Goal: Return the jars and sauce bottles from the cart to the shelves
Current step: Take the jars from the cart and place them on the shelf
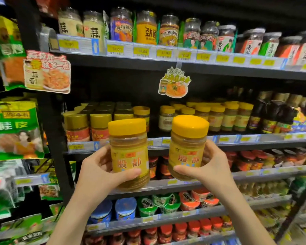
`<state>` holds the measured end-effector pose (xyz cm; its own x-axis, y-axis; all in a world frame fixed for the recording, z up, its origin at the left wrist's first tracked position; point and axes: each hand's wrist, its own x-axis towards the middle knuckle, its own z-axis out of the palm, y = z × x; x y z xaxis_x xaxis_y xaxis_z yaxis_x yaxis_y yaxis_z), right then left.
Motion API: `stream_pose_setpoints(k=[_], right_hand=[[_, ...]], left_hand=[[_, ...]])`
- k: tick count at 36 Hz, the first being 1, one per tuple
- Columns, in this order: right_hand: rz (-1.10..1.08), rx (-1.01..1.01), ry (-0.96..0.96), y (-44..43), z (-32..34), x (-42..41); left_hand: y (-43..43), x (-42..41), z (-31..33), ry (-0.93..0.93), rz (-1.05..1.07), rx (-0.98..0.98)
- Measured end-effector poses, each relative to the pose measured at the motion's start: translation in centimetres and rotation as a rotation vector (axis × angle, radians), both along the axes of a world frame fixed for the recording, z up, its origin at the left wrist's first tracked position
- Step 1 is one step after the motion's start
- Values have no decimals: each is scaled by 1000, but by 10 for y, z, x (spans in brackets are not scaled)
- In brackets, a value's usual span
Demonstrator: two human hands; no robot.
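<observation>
I hold two alike jars with yellow lids and yellow labels up in front of the shelves. My left hand (99, 168) grips the left jar (129, 152) round its lower half, thumb across the front. My right hand (210, 165) grips the right jar (188, 145) the same way; this jar leans slightly right. Both jars hang at the height of the middle shelf (255, 141), where rows of yellow-lidded jars (219, 115) stand. Between those rows, right behind my jars, there is a dark gap (155, 121). The cart is out of view.
The top shelf (166, 57) carries glass jars of sauces with price tags. Dark sauce bottles (276, 114) stand at the right of the middle shelf. Red-lidded jars and cup noodles fill the lower shelves. Hanging spice bags (16, 128) crowd the left side.
</observation>
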<state>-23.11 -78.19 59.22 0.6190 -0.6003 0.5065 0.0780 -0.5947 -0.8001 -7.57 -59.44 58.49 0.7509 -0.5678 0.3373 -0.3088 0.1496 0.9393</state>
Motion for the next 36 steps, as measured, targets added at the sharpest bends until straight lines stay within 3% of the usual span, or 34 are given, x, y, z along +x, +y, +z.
stream_pose_setpoints(k=[9, 25, 36], right_hand=[[17, -32, -1, -50, -20, 55], [141, -225, 23, -98, 1, 154], [169, -44, 168, -122, 0, 206]], left_hand=[[-38, 37, -10, 70, 42, -36], [-54, 77, -11, 57, 179, -32], [-45, 83, -13, 56, 228, -57]])
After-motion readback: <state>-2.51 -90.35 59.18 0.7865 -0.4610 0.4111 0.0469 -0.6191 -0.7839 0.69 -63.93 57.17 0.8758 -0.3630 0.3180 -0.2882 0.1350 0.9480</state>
